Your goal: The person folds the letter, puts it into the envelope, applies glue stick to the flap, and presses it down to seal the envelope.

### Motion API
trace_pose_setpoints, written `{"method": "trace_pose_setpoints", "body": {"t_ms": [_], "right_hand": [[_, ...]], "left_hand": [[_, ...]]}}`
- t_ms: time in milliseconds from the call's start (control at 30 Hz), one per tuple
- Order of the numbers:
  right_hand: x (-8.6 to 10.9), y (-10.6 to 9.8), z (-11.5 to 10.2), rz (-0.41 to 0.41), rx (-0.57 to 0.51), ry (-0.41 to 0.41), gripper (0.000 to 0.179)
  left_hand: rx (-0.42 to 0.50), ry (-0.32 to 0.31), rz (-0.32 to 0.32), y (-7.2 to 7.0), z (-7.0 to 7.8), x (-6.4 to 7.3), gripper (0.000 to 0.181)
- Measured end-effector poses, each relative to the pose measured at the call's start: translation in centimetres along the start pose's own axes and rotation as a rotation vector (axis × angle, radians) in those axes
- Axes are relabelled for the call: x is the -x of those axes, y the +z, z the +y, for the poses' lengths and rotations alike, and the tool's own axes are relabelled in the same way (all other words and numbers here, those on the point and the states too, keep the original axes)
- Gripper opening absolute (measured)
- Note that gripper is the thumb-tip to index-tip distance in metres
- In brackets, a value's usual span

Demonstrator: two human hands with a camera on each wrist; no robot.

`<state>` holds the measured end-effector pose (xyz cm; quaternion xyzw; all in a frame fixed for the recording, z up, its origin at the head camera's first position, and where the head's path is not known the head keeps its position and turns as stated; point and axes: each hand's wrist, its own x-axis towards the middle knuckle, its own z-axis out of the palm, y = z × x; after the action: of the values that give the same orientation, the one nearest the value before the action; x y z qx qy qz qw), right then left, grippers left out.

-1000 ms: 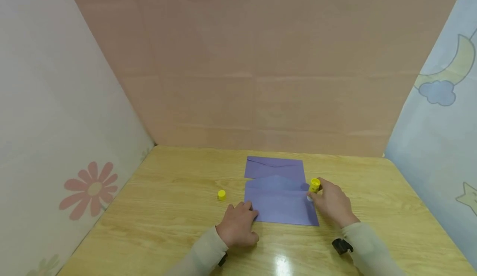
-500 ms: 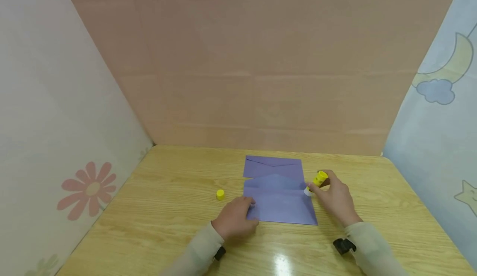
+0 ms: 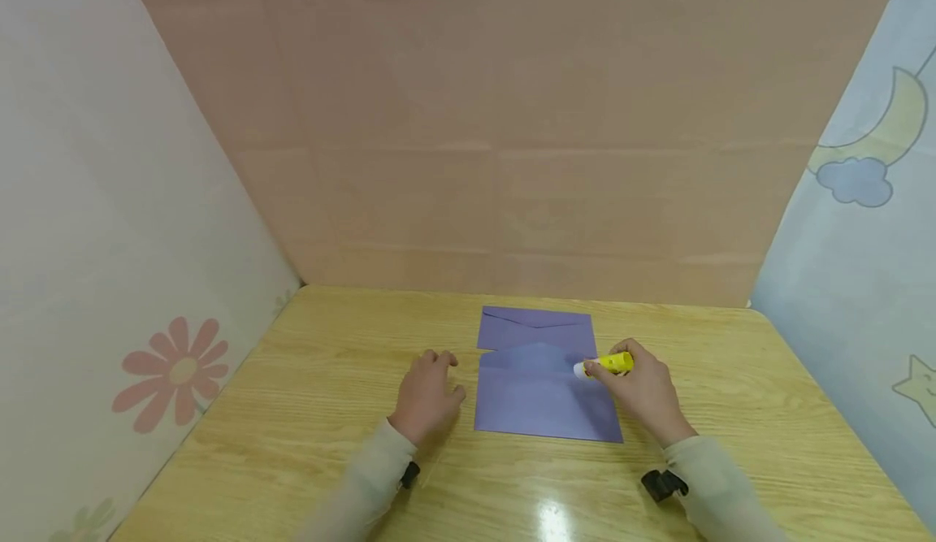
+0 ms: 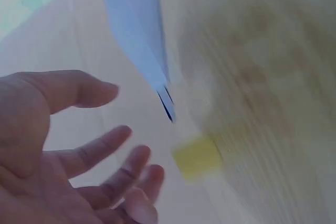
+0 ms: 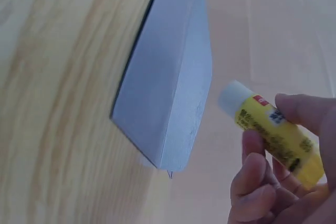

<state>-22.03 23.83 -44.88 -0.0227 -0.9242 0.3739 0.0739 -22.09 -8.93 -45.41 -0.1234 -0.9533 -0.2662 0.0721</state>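
Observation:
My right hand (image 3: pixel 647 392) pinches a yellow glue stick (image 3: pixel 614 362) between thumb and fingers. The uncapped white end (image 5: pixel 233 98) of the stick points left, over the right part of a purple envelope (image 3: pixel 544 408). That envelope lies with its flap (image 3: pixel 537 357) folded out toward the back. My left hand (image 3: pixel 424 396) is left of the envelope, with fingers apart and loosely bent, holding nothing. Just past its fingertips, the left wrist view shows the blurred yellow cap (image 4: pixel 197 157); in the head view the hand hides it.
Behind the first envelope lies a second purple envelope (image 3: pixel 537 324) with its flap down, partly covered by the first one's flap. The wooden table (image 3: pixel 329 379) meets a brown paper backdrop (image 3: pixel 497 160) at the back, with printed panels at both sides.
My left hand has let go of the envelope's left edge and moved left and back to the cap. My right hand has tilted the glue stick nearly flat and moved its white end left.

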Motion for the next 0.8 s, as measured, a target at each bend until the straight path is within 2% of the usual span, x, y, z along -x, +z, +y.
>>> {"method": "trace_pose_setpoints", "body": {"t_ms": [133, 233, 333, 500, 700, 800], "right_hand": [[0.1, 0.2, 0.0, -0.015, -0.036, 0.008, 0.04], [0.2, 0.4, 0.0, -0.024, -0.05, -0.021, 0.035], [0.2, 0.8, -0.1, -0.027, -0.064, -0.051, 0.034], [0.5, 1.3, -0.6, -0.055, -0.104, -0.077, 0.032], [0.9, 1.7, -1.7, -0.118, -0.178, -0.041, 0.029], [1.0, 2.1, -2.2, -0.136, -0.2, -0.04, 0.027]], "left_hand": [[-0.026, -0.118, -0.038, -0.7, -1.8, -0.5, 0.043], [-0.012, -0.153, -0.079, -0.8, -2.8, -0.7, 0.045], [0.005, -0.154, -0.101, -0.7, -3.3, -0.9, 0.04], [0.021, -0.13, -0.095, -0.5, -3.9, -1.0, 0.026], [0.037, -0.128, -0.102, -0.3, -4.3, -1.1, 0.024], [0.053, -0.148, -0.108, -0.4, -4.4, -1.1, 0.025]]}}
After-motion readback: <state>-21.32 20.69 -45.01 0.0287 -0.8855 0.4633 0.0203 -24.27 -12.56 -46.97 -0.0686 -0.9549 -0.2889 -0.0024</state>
